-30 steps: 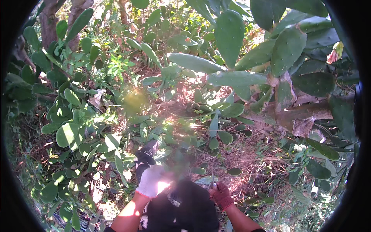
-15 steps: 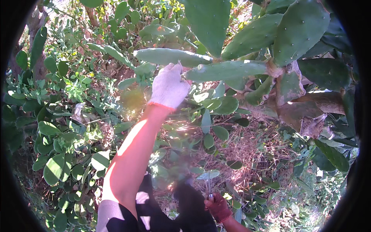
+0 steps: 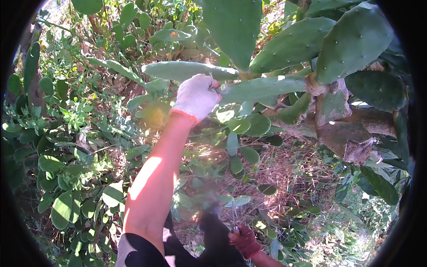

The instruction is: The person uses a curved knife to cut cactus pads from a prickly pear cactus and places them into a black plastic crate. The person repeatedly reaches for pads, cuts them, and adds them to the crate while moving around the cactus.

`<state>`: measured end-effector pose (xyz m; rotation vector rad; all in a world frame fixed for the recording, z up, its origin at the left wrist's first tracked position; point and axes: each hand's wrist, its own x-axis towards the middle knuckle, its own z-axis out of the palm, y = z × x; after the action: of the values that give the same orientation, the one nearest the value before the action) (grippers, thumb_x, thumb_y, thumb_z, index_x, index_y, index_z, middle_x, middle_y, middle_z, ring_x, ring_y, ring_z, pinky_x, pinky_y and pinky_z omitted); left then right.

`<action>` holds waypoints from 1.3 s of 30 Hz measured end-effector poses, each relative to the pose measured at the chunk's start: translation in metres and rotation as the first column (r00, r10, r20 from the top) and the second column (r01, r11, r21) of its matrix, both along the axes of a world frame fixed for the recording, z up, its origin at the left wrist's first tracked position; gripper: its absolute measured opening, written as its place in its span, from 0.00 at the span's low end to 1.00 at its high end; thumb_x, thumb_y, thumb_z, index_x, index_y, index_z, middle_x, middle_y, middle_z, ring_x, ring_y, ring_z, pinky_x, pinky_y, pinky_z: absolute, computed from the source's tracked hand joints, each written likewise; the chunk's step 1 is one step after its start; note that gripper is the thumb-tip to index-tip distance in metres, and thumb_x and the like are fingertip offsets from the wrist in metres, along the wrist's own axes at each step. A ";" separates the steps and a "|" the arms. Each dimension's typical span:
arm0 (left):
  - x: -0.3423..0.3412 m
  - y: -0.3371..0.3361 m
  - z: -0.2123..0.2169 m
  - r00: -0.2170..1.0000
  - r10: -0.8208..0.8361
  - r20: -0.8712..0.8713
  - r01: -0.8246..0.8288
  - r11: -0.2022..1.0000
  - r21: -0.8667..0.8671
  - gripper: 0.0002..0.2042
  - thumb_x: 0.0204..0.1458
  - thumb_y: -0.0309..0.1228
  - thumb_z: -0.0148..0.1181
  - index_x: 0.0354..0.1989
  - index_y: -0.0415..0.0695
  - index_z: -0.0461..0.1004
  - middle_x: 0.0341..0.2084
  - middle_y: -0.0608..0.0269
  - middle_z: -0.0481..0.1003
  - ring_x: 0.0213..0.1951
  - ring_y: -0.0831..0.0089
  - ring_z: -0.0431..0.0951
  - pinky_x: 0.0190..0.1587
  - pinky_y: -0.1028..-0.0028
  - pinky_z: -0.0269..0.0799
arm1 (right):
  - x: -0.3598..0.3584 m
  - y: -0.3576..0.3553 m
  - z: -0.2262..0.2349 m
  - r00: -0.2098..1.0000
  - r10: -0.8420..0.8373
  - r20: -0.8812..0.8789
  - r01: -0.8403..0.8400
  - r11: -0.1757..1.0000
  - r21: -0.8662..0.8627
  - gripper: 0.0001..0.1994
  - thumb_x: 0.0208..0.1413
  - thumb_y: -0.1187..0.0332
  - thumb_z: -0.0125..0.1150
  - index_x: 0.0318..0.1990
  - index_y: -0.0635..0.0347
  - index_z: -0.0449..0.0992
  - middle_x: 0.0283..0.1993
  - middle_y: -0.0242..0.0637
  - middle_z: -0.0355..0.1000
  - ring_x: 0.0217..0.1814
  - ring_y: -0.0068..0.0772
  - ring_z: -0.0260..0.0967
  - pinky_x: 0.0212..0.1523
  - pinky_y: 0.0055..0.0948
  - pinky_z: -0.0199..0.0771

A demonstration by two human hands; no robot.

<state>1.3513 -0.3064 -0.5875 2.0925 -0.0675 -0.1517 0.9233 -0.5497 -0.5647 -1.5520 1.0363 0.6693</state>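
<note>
Green cactus pad (image 3: 267, 88), long, narrow; gloved left hand (image 3: 196, 96) at tip.

"How's your light?"
"Bright sun: I get glare on the left forearm (image 3: 150, 178) below the left hand (image 3: 195, 98), dappled shade around."
"Sharp?"
"Mostly; I see a yellowish smear (image 3: 155, 115) left of that hand, blur below, black fisheye rim."

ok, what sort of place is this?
Outdoors in sunlight, probably a cactus patch or an overgrown plantation: large, flat cactus pads fill the upper right, leafy weeds and smaller pads crowd the left, and dry grass covers ground between.
</note>
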 end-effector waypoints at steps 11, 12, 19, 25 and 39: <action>-0.020 -0.003 -0.008 0.992 0.039 -0.121 -0.061 0.982 -0.181 0.15 0.43 0.32 0.65 0.40 0.43 0.79 0.34 0.51 0.78 0.41 0.54 0.77 0.45 0.62 0.69 | 0.006 0.004 -0.002 0.999 0.040 -0.013 -0.041 0.996 -0.073 0.18 0.51 0.75 0.66 0.50 0.58 0.71 0.28 0.25 0.66 0.25 0.19 0.67 0.26 0.24 0.74; -0.024 -0.004 -0.007 0.993 0.053 -0.107 -0.071 0.982 -0.178 0.15 0.43 0.32 0.65 0.40 0.43 0.79 0.33 0.51 0.78 0.41 0.54 0.77 0.44 0.62 0.69 | 0.008 0.005 -0.002 0.999 0.050 -0.004 -0.051 0.995 -0.086 0.17 0.51 0.75 0.66 0.49 0.59 0.71 0.28 0.25 0.66 0.25 0.20 0.67 0.26 0.24 0.74; -0.028 -0.010 -0.012 0.995 0.082 -0.061 -0.090 0.986 -0.142 0.15 0.42 0.32 0.66 0.40 0.43 0.78 0.34 0.52 0.77 0.42 0.54 0.76 0.45 0.62 0.69 | 0.026 0.009 -0.006 0.996 -0.037 0.084 0.047 0.992 -0.119 0.15 0.52 0.76 0.63 0.47 0.60 0.71 0.28 0.28 0.68 0.23 0.24 0.69 0.24 0.25 0.74; -0.015 -0.010 -0.010 0.994 0.080 -0.081 -0.091 0.986 -0.141 0.15 0.43 0.31 0.64 0.41 0.42 0.78 0.37 0.52 0.77 0.43 0.54 0.76 0.47 0.62 0.69 | 0.025 0.002 -0.016 0.998 -0.066 0.021 0.068 0.990 -0.121 0.14 0.52 0.76 0.63 0.46 0.62 0.71 0.27 0.30 0.68 0.23 0.26 0.70 0.25 0.29 0.77; 0.073 0.035 0.162 0.366 -0.322 0.873 -0.325 0.835 0.444 0.18 0.38 0.23 0.63 0.43 0.45 0.76 0.38 0.57 0.77 0.44 0.61 0.77 0.42 0.65 0.75 | 0.030 0.031 -0.021 0.995 -0.060 -0.075 0.059 0.998 -0.014 0.13 0.52 0.72 0.64 0.44 0.58 0.71 0.25 0.28 0.69 0.24 0.21 0.69 0.24 0.25 0.74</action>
<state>1.4239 -0.2718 -0.4253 2.4760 -0.8268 1.2570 0.9532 -0.5184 -0.5854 -1.5101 1.1401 0.6863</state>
